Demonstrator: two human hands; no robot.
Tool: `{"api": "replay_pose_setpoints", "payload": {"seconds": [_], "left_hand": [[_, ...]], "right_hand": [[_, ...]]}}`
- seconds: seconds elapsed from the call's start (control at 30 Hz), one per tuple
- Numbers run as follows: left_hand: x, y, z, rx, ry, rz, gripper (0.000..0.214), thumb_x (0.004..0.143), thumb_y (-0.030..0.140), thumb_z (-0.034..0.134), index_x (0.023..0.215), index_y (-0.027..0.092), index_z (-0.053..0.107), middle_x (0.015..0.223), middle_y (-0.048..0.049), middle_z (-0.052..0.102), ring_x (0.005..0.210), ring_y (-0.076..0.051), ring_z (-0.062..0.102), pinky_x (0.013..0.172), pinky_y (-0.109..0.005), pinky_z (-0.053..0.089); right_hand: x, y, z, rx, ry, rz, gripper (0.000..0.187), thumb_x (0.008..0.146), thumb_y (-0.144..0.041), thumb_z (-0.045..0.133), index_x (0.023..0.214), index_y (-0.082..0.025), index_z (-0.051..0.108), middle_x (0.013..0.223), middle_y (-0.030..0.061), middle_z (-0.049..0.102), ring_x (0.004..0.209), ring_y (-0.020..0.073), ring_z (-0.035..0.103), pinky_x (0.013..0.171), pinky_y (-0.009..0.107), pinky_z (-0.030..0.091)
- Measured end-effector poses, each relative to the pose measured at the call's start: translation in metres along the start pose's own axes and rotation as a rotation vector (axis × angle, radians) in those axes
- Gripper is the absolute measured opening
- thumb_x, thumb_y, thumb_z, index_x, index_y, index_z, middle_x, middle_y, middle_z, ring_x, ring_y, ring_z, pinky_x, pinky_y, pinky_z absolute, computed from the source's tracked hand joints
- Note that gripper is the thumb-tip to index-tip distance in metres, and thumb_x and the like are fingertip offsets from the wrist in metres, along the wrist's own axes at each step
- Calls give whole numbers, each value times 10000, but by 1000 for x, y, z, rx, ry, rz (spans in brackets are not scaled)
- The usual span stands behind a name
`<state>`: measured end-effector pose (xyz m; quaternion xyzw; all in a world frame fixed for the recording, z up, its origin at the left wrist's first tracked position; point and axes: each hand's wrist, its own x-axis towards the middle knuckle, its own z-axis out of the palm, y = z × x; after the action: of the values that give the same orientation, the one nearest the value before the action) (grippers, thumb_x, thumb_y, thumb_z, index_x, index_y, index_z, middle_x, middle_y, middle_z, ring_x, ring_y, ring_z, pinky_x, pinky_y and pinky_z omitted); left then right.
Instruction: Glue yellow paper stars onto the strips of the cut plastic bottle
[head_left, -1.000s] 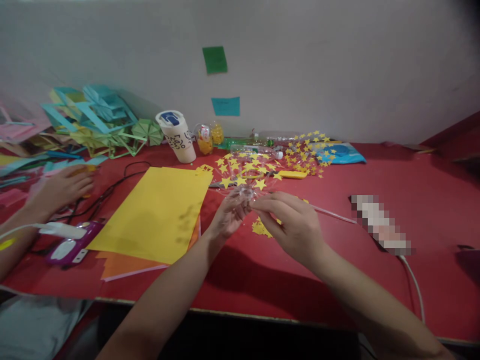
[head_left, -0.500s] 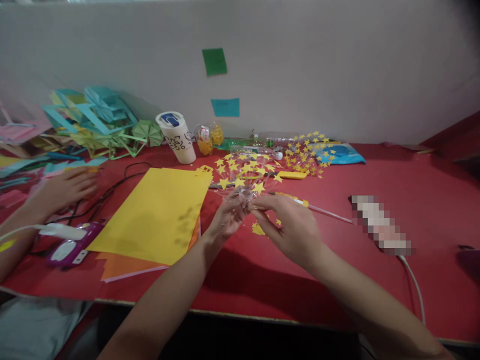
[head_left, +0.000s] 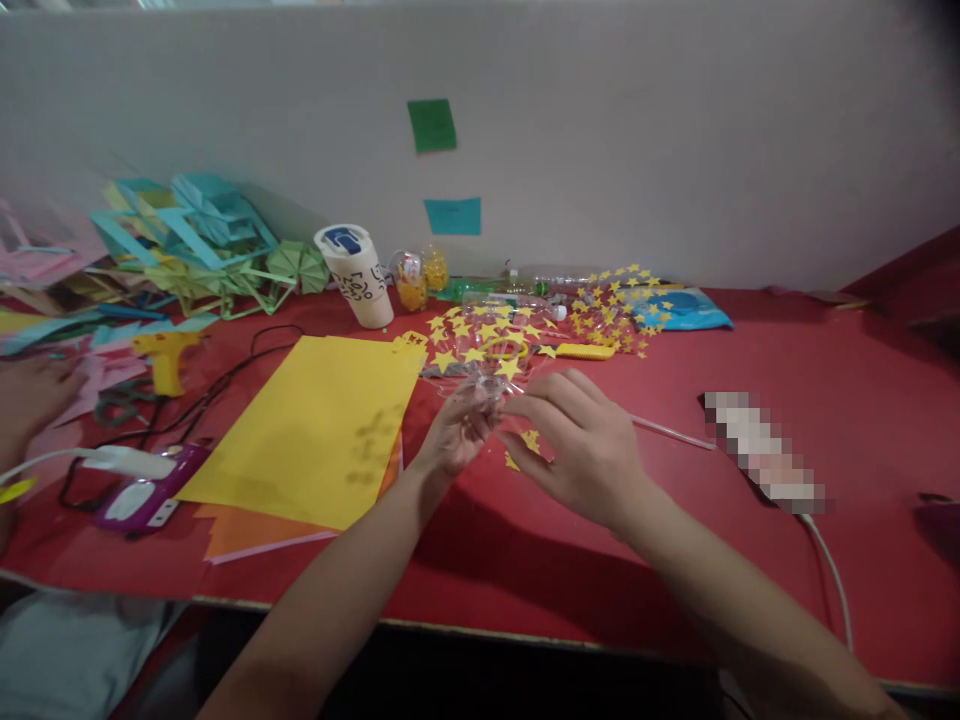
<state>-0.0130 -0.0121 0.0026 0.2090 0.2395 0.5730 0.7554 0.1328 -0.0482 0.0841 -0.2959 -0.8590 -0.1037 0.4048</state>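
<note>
My left hand is closed round the base of a cut clear plastic bottle. Thin strips fan out from it, tipped with yellow paper stars. Just right of that base, my right hand has its thumb and curved fingers apart, and I see nothing between them. Loose yellow stars lie on the red table under it. Behind the held piece is a yellow-handled cutter. A second star-tipped plastic piece stands farther back on the right.
Yellow paper sheets lie left of my arms. Beyond them are a purple power strip, a yellow glue gun and another person's hand. A cup stands at the back; a phone and a clear stick lie right.
My right hand's thumb and fingers have parted and drawn slightly away from the bottle base. The other person's hand has moved left, off the glue gun. My left hand keeps its hold.
</note>
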Motion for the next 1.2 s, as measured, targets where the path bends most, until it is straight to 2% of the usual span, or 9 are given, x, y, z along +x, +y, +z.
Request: {"api": "replay_pose_setpoints", "payload": {"seconds": [0.1, 0.23, 0.33, 0.53, 0.67, 0.9, 1.07, 1.2], "left_hand": [[-1, 1, 1, -4, -7, -11, 234, 594, 203, 779, 772, 180, 629, 689, 39, 634, 595, -64, 554, 587, -176, 434], [-4, 3, 7, 16, 23, -6, 255, 543, 204, 810, 709, 176, 619, 672, 36, 633, 581, -64, 544, 611, -184, 448], [-9, 4, 13, 59, 59, -16, 260, 532, 170, 805, 690, 181, 599, 674, 44, 634, 574, -61, 542, 636, -193, 456], [-11, 1, 14, 89, 55, -28, 276, 510, 161, 793, 673, 178, 572, 646, 44, 625, 590, -73, 588, 613, -178, 465], [-10, 1, 14, 119, 68, -47, 245, 541, 165, 779, 700, 180, 593, 671, 31, 634, 602, -73, 589, 570, -164, 452], [-7, 2, 11, 42, 46, -9, 255, 558, 179, 783, 734, 172, 598, 702, 31, 631, 615, -73, 569, 631, -191, 475], [-4, -1, 5, 54, 27, 6, 240, 582, 188, 768, 761, 177, 608, 590, 50, 562, 578, -84, 546, 657, -225, 472], [-5, 0, 6, 56, 26, -1, 278, 543, 212, 797, 728, 170, 593, 633, 36, 598, 584, -83, 555, 640, -212, 464]], "right_hand": [[1, -1, -1, -39, -30, -70, 137, 856, -163, 527, 760, -168, 623, 726, 38, 609, 678, 144, 479, 605, 270, 433], [-1, -1, -2, -58, 35, -152, 156, 830, -68, 532, 730, -152, 617, 687, 35, 599, 652, 137, 470, 582, 276, 419], [-3, 0, -2, -54, 114, -148, 133, 795, -31, 565, 724, -136, 606, 637, 30, 567, 620, 133, 467, 557, 281, 408], [-2, 1, -2, -94, 208, -122, 148, 802, -28, 557, 724, -152, 579, 575, 6, 509, 577, 130, 444, 526, 278, 390], [-3, -1, -4, -92, 192, -59, 96, 830, -83, 546, 778, -153, 587, 627, 17, 557, 601, 130, 467, 548, 273, 408], [0, -1, -5, -37, 97, -44, 98, 847, -142, 535, 783, -154, 609, 674, 29, 606, 633, 133, 501, 594, 264, 438], [-1, 1, -1, -40, 92, -20, 92, 841, -165, 537, 856, -149, 626, 724, 33, 623, 664, 137, 528, 609, 266, 455], [-3, 3, 1, -65, 102, 13, 100, 825, -171, 555, 882, -138, 630, 716, 39, 619, 666, 148, 536, 596, 274, 455]]}}
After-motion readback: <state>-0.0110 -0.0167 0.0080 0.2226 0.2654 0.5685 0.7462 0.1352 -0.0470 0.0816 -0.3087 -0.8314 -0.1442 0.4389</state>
